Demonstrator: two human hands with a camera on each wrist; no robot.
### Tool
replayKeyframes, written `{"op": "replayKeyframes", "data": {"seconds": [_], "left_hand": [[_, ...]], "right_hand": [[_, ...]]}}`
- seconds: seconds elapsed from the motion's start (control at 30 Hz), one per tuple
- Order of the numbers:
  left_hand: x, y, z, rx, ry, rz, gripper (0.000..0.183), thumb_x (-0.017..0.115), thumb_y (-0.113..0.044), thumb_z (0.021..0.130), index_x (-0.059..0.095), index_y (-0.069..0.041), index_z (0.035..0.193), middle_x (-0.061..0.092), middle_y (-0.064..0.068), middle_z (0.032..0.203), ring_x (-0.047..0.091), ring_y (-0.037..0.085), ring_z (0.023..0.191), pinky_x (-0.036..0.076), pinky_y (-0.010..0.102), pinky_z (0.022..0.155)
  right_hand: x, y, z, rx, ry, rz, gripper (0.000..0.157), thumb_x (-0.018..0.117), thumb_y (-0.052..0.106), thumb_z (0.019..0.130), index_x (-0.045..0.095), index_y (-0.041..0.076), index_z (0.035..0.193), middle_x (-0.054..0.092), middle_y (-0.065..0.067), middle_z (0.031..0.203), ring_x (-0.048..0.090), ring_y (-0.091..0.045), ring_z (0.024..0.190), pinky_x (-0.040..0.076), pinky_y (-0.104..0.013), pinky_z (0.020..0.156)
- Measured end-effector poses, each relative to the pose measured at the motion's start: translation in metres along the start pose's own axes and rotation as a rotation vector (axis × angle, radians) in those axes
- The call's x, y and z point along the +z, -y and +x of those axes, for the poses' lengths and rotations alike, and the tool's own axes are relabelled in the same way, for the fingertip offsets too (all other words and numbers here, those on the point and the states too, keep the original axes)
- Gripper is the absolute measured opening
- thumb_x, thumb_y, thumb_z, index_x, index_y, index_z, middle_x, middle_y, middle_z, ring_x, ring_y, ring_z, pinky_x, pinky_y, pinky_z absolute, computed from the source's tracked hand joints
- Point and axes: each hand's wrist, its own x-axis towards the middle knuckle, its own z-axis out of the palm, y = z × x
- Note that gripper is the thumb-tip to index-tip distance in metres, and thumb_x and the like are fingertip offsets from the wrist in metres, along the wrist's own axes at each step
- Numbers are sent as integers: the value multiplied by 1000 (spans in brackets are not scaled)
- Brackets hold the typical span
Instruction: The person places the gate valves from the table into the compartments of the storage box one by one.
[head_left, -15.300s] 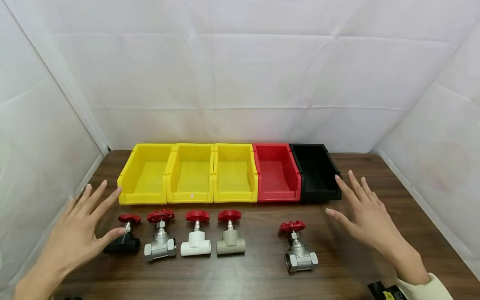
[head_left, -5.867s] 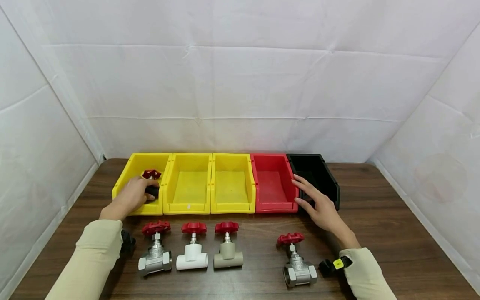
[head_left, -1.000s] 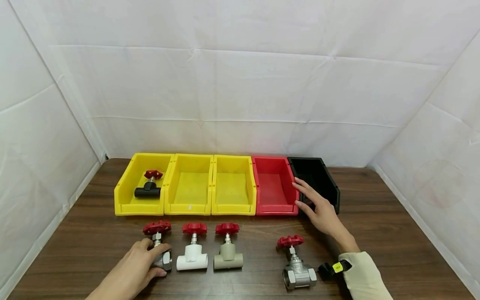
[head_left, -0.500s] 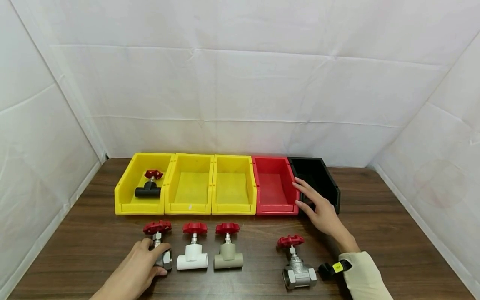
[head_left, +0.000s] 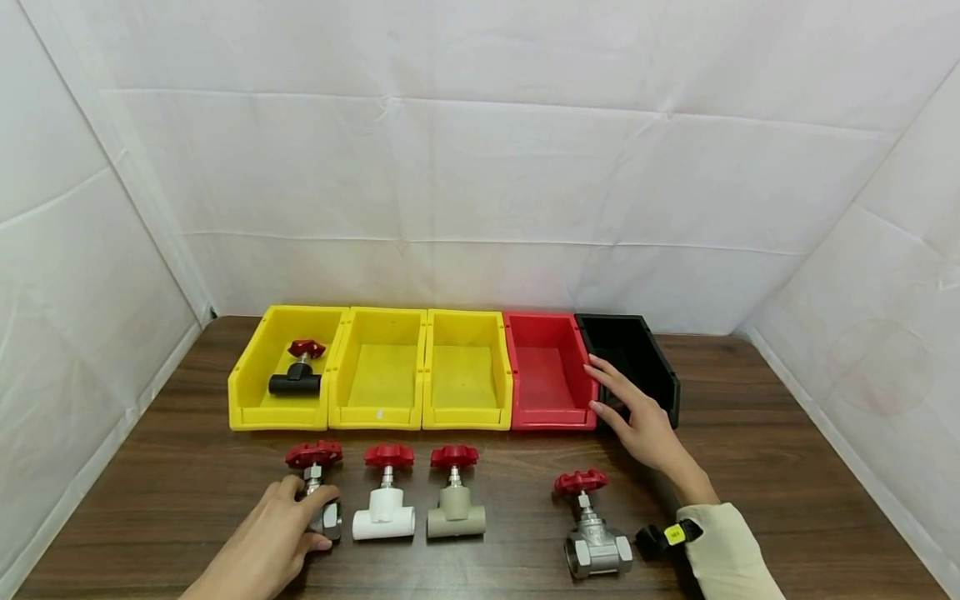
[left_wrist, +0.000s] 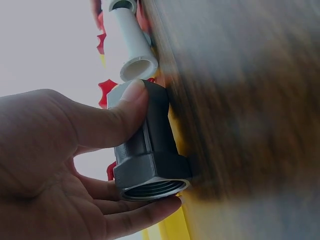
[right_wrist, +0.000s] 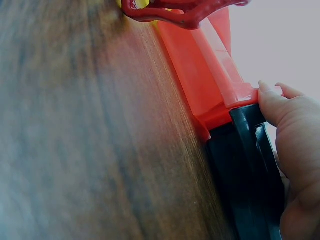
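Observation:
My left hand (head_left: 266, 529) grips a silver metal valve (head_left: 326, 518) with a red handwheel, at the left of the table. In the left wrist view the thumb lies across its threaded body (left_wrist: 150, 135) and the fingers pass behind it. To its right lie a white valve (head_left: 385, 512) and a grey-beige valve (head_left: 456, 510), both with red handwheels. My right hand (head_left: 648, 429) rests with extended fingers at the shared wall of the red bin (head_left: 557, 417) and the black bin (head_left: 667, 375); its thumb (right_wrist: 270, 102) touches the red rim.
Yellow bins (head_left: 378, 418) continue the row leftward; the leftmost holds a black valve (head_left: 296, 383). Another silver valve (head_left: 597, 546) lies on the wooden table (head_left: 487, 575) in front of the right hand. White sheeting (head_left: 480, 167) encloses the back and sides.
Since the oldest frame, the left hand has put the black valve into the leftmost yellow bin and taken hold of the silver valve. The right hand moved onto the bins. The last second shows little motion.

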Motion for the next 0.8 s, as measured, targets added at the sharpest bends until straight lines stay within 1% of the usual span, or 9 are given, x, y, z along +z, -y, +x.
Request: {"op": "replayKeyframes", "data": {"seconds": [0.13, 0.33, 0.4, 0.5, 0.6, 0.8], "left_hand": [[0, 1, -1, 13, -9, 16, 37, 79, -18, 78, 65, -10, 112, 50, 7, 85, 47, 20, 74, 44, 35, 61], [-1, 0, -1, 20, 2, 33, 35, 78, -17, 79, 65, -11, 111, 47, 4, 82, 43, 18, 71, 42, 34, 60], [-1, 0, -1, 15, 7, 34, 35, 78, -16, 79, 65, -11, 111, 48, 5, 84, 44, 19, 73, 43, 34, 61], [-2, 0, -1, 1, 23, 29, 35, 78, -13, 80, 65, -10, 112, 49, 7, 86, 46, 20, 75, 45, 36, 63], [-2, 0, 0, -12, 41, 22, 35, 77, -11, 80, 65, -10, 113, 50, 8, 88, 46, 21, 76, 46, 38, 64], [-5, -2, 0, -7, 39, 32, 35, 78, -11, 80, 65, -11, 112, 52, 9, 91, 49, 22, 78, 48, 39, 65]], "right_hand": [[0, 1, 0, 4, 2, -3, 63, 67, 8, 89, 41, 15, 146, 34, -4, 152, 44, -22, 128, 49, -44, 86], [0, 0, 0, 17, 3, -1, 64, 67, 8, 89, 40, 17, 147, 33, -3, 152, 43, -21, 129, 49, -43, 86], [0, 0, 0, 15, 2, -9, 64, 67, 8, 89, 40, 17, 146, 33, -3, 152, 42, -21, 130, 48, -40, 89], [1, 0, 0, 9, -2, -11, 63, 67, 9, 89, 41, 16, 146, 34, -3, 152, 41, -22, 132, 45, -31, 93], [1, 0, 0, 6, -4, -7, 62, 67, 8, 90, 41, 15, 146, 34, -3, 151, 40, -22, 132, 42, -25, 95], [0, 1, 0, 8, -3, -12, 62, 67, 9, 89, 42, 15, 146, 35, -4, 151, 41, -22, 131, 43, -27, 94]]}}
